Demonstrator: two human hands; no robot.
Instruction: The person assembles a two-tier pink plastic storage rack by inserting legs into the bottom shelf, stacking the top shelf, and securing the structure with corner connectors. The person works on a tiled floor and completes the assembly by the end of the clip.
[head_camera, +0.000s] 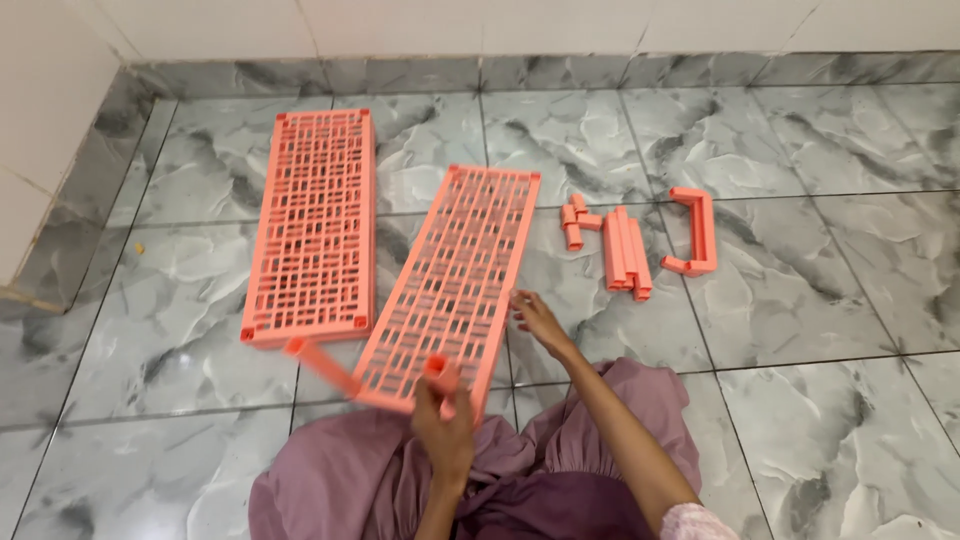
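We're seated on the grey marble-tile floor (800, 330), near shelf panel (450, 285) tilted up against our lap. Left hand (443, 425) has fingers curled shut around a short pink post (437, 372) at the panel's near edge, apparently at a corner socket; motion blur there, so we can't tell if it's seated. Right hand (538, 318) lies open-fingered against the panel's right edge, touching it, likely to steady it against the push. Another post (322, 366) sticks out from the near-left corner, blurred. Second panel (313, 228) lies flat just to the left, corner sockets up. Spare posts (625, 252) and a U-shaped handle piece (695, 232) sit to the right, within arm's reach but well apart from both hands.
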